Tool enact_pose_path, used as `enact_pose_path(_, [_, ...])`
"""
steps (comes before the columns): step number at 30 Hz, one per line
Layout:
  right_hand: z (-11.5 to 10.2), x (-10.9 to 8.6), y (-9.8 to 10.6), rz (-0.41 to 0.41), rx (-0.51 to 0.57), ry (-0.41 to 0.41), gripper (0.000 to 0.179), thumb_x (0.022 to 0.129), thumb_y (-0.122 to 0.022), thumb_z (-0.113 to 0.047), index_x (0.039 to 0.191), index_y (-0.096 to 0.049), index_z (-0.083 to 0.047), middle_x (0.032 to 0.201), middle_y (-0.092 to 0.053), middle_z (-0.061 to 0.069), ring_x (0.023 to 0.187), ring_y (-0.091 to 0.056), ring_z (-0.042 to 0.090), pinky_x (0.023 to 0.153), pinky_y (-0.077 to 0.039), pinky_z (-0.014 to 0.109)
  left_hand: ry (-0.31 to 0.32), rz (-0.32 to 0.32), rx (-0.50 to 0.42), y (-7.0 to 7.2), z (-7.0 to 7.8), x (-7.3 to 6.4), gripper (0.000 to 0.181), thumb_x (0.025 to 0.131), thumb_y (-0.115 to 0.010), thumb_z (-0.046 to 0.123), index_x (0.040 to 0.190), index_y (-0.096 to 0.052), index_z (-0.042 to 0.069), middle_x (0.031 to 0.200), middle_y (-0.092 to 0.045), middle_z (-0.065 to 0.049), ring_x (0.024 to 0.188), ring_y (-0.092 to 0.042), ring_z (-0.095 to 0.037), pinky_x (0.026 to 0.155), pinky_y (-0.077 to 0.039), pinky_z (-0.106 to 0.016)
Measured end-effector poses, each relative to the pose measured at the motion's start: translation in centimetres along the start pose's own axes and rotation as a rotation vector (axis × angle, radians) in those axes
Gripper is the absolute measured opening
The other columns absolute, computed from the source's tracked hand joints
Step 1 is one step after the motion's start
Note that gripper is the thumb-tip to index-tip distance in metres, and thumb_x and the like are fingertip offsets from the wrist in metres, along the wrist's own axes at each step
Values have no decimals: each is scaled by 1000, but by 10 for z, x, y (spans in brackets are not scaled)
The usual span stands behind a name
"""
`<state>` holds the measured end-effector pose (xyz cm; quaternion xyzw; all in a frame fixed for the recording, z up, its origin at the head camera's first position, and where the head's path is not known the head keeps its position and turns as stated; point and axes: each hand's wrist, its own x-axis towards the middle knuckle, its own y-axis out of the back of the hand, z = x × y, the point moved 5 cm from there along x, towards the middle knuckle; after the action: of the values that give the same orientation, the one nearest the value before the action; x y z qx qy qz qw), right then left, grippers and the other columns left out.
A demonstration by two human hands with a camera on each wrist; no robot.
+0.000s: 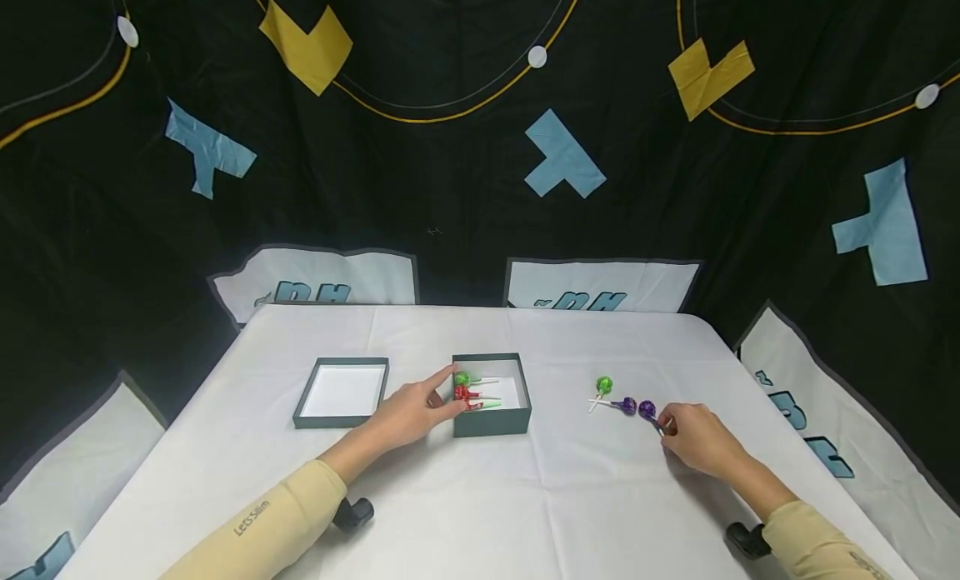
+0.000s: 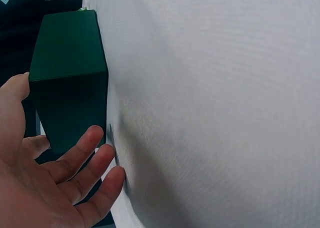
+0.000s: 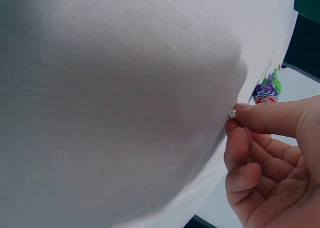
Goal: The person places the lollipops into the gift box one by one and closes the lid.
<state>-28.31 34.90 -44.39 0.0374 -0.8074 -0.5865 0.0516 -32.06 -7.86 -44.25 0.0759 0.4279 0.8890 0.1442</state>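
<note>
My right hand pinches the stick of a purple lollipop between thumb and forefinger, low over the white cloth; the stick's white end pokes out at the fingertips in the right wrist view. Just left of it lie a second purple lollipop and a green lollipop. At the table's middle stands a dark green box, whose left side my left hand touches with thumb and forefinger. The other left fingers are loosely spread beside it. Inside lie a green lollipop and red ones, sticks pointing right.
The box's lid lies left of the box with its white inside up. White cloth covers the table. Behind the table hangs a black curtain with taped shapes.
</note>
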Motion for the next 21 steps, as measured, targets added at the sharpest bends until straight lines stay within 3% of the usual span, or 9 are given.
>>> enact_pose_path(11, [1, -1, 0, 17, -40, -25, 14, 83, -72, 2, 97, -74, 5, 85, -70, 10, 74, -59, 20, 69, -54, 42, 1, 6, -13, 0, 0, -1, 70, 95, -65, 48, 157, -38, 25, 89, -67, -1, 69, -55, -14, 60, -43, -32])
enact_pose_path(21, [8, 1, 3, 11, -53, -44, 12, 82, -70, 1, 93, -75, -1, 80, -68, 6, 69, -57, 19, 63, -50, 40, 6, 5, -4, 1, 1, -1, 70, 95, -65, 48, 156, -39, 25, 89, -67, -1, 69, -55, -14, 59, -43, -31])
